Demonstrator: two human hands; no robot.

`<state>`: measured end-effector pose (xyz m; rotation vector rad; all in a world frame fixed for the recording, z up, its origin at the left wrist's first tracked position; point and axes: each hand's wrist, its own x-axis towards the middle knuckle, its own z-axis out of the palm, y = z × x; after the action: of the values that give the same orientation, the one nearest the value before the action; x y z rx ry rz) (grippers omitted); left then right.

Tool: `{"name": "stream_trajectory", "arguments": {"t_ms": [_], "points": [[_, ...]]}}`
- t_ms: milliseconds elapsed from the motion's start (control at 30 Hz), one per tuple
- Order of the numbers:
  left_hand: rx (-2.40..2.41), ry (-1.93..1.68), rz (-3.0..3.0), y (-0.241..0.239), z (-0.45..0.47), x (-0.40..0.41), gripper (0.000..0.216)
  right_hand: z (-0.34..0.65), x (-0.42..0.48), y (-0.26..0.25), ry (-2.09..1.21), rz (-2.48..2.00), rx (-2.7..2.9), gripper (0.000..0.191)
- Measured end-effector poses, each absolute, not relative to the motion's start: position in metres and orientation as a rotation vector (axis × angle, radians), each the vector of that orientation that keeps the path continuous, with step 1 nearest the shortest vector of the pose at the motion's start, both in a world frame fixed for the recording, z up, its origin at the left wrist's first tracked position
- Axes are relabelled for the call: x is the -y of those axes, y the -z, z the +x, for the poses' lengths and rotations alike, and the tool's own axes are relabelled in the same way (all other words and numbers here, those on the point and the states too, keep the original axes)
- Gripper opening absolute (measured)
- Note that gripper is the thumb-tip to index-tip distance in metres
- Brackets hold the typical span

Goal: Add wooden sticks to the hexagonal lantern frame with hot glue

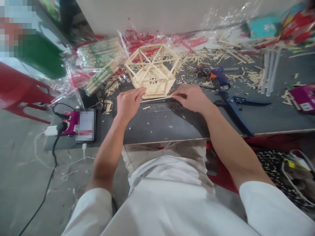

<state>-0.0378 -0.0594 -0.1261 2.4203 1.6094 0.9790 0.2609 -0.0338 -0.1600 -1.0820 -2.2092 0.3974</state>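
A hexagonal frame built of thin wooden sticks (152, 70) stands on the grey table (172, 124) just beyond my hands. My left hand (129, 102) pinches the left end of a thin wooden stick (157, 98) that lies level along the frame's near edge. My right hand (190, 97) pinches the stick's right end, fingers closed. A clear ruler (163, 106) lies flat on the table right under the stick.
Blue hot-glue gun (218, 76) and blue cutters (235, 109) lie right of my right hand. Bundles of packed sticks (100, 67) sit at the back left, stick offcuts (221, 55) litter the back. A phone (85, 125) and charger cable lie at the left edge.
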Motion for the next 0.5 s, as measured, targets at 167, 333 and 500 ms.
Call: {"name": "stream_trajectory", "arguments": {"t_ms": [167, 333, 500], "points": [[-1.65, -0.884, 2.346, 0.127, -0.04, 0.059, 0.028, 0.265, 0.036, 0.159, -0.421, -1.107, 2.188, 0.021], [-1.772, -0.745, 2.3, 0.128, -0.037, 0.058, 0.016, 0.26, 0.041, 0.153, -0.375, -1.108, 2.249, 0.02], [-1.817, -0.62, 2.343, 0.127, -0.034, 0.058, 0.019, 0.259, 0.044, 0.151, -0.384, -1.103, 2.21, 0.019]]}}
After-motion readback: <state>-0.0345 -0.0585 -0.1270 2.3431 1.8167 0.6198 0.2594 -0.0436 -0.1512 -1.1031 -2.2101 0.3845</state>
